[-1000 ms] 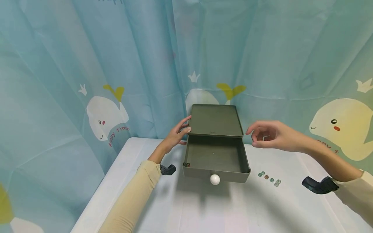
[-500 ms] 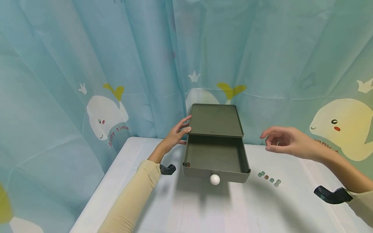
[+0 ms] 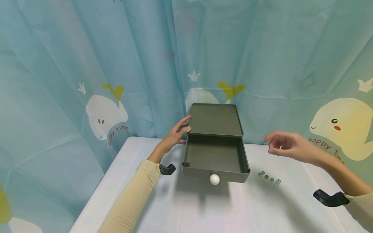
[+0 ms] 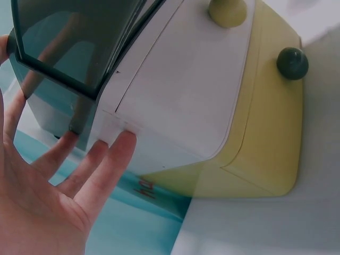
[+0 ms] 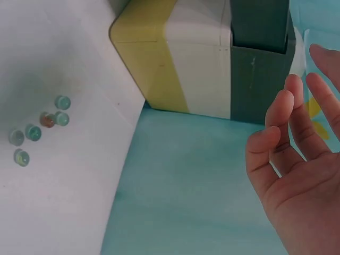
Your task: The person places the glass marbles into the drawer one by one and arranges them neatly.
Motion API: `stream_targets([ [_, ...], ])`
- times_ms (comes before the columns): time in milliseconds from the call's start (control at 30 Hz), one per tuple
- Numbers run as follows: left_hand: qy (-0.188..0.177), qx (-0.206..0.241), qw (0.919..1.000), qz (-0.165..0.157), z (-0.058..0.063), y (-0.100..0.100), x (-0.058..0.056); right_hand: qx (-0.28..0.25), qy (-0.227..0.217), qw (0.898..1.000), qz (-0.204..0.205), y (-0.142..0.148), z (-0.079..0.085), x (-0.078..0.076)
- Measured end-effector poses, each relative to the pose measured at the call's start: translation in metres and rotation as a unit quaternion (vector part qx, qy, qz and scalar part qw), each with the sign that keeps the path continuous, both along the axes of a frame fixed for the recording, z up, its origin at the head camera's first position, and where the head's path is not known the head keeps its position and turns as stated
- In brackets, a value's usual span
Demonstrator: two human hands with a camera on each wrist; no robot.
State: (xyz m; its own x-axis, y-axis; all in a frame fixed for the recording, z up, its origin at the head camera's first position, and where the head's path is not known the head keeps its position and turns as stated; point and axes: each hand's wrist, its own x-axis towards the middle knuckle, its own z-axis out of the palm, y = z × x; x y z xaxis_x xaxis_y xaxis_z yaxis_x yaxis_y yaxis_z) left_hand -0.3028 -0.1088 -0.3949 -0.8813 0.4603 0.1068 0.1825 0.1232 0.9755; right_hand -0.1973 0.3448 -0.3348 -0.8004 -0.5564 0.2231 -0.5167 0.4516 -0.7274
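A small drawer cabinet (image 3: 215, 119) with a dark green top stands at the back of the table. Its top drawer (image 3: 230, 176), with a white knob (image 3: 214, 179), is pulled out. Small dark and reddish marbles (image 3: 187, 164) lie in that drawer's front left corner. My left hand (image 3: 174, 136) rests on the cabinet's left side, fingers spread and fairly straight. To the right of the cabinet, my right hand (image 3: 287, 145) hovers over the table, fingers loosely bent, holding nothing. Several glass marbles (image 3: 272, 180), mostly greenish with one brownish, lie on the table below it.
Beneath the green tier are a white drawer (image 4: 180, 79) with a yellow knob (image 4: 228, 13) and a yellow drawer (image 4: 265, 133) with a green knob (image 4: 292, 63), both closed. A blue curtain (image 3: 151, 58) with whale prints hangs behind the white-covered table (image 3: 204, 213).
My right hand has moved right and slightly down, away from the cabinet. The left hand, the drawer and the marbles stay where they were.
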Motion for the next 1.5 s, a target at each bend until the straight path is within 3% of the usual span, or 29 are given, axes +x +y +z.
stream_targets([
  [533, 0.001, -0.003, 1.0, 0.003, 0.0, 0.001, 0.0, 0.001, -0.017, 0.999, -0.034, 0.007, -0.034, -0.004],
  [933, 0.004, -0.003, 1.0, 0.002, -0.001, 0.0, 0.0, 0.031, -0.006, 0.998, -0.054, 0.011, -0.073, -0.011],
  [1300, 0.007, -0.002, 1.0, 0.005, 0.001, 0.001, 0.001, 0.03, 0.003, 0.999, -0.034, 0.014, -0.107, -0.02],
  [1500, 0.004, -0.004, 1.0, 0.006, 0.0, 0.001, 0.0, 0.03, -0.02, 0.999, -0.017, 0.018, -0.122, -0.022],
])
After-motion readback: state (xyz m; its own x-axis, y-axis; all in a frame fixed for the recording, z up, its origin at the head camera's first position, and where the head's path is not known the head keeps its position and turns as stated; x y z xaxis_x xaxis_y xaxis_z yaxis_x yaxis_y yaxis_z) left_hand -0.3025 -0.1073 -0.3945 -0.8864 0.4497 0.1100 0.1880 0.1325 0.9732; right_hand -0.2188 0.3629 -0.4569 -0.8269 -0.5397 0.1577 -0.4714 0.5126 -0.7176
